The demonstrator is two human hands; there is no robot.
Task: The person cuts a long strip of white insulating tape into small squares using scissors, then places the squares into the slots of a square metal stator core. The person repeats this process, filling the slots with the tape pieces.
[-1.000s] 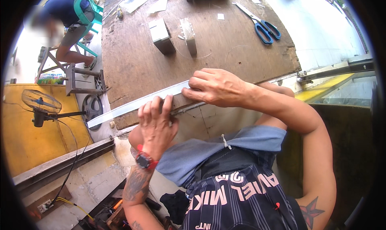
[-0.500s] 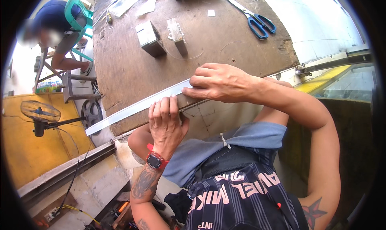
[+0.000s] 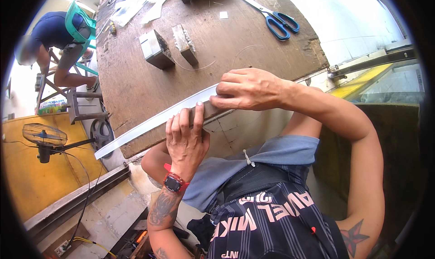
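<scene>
The left hand (image 3: 186, 139) lies open-fingered on a white strip (image 3: 149, 124) along the table's (image 3: 140, 93) near edge; the right hand (image 3: 251, 90) curls over its right end, grip unclear. Steadying seems in hand, calling next for even pressure. Far: 2 blocks (image 3: 156, 53).

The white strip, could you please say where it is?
In the head view, the white strip runs left from the right hand along the near edge of the table, by the left hand.

Large pale pink letters (image 3: 276, 215) and digits (image 3: 263, 197), smaller letters (image 3: 229, 255) below, on a dark striped shirt (image 3: 290, 241)
</scene>
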